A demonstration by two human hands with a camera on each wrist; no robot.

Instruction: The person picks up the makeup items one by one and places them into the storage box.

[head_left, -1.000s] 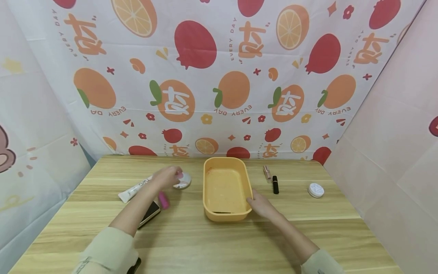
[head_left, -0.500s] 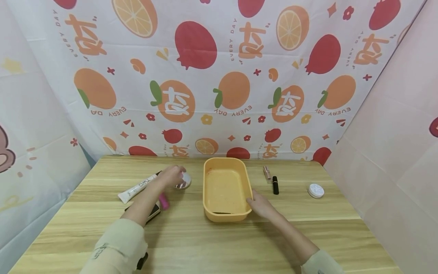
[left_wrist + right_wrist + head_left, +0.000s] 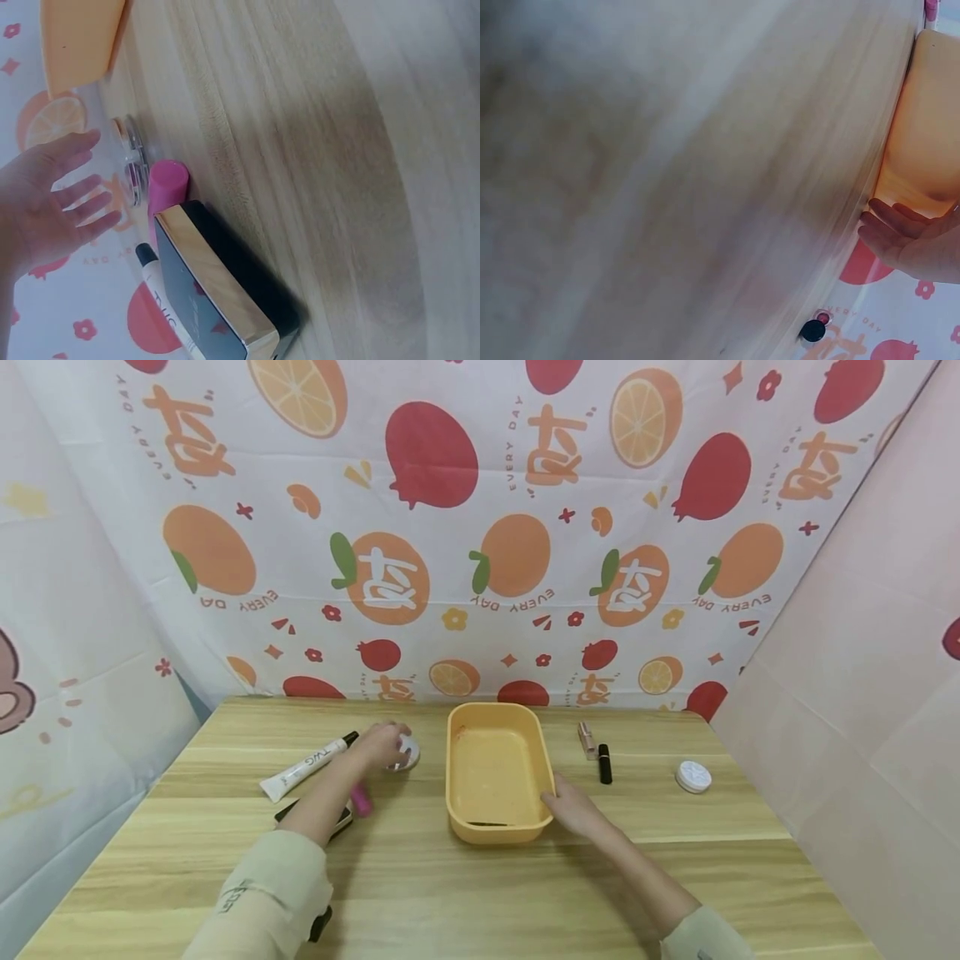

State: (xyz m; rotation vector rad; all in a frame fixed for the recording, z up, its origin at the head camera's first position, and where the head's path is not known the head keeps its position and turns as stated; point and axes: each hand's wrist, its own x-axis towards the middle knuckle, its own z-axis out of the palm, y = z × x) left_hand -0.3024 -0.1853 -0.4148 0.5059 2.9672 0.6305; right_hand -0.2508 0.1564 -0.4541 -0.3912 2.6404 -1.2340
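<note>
My left hand (image 3: 382, 745) is over a round, shiny compact (image 3: 409, 753) on the table, left of the yellow plastic bin (image 3: 453, 785). In the left wrist view, the left hand's fingers (image 3: 84, 210) are spread and apart from the compact (image 3: 133, 161), with nothing held. My right hand (image 3: 573, 810) grips the bin's right rim near its front corner, thumb over the edge. Its fingers (image 3: 889, 225) lie along the bin's outer wall (image 3: 926, 120) in the right wrist view. A thin dark item (image 3: 487, 824) shows at the bin's near end; its kind is unclear.
Left of the bin lie a white TWG tube (image 3: 303, 768), a magenta cylinder (image 3: 362, 802) and a black-and-gold box (image 3: 225, 277). A black object (image 3: 320, 924) is partly hidden by the left sleeve. To the right are a pink lipstick (image 3: 587, 740), a black tube (image 3: 604, 765) and a white round case (image 3: 693, 777).
My left hand has shifted slightly right over the compact, and its forearm has swung right, uncovering more of the white tube. The right hand and bin stay in place.
</note>
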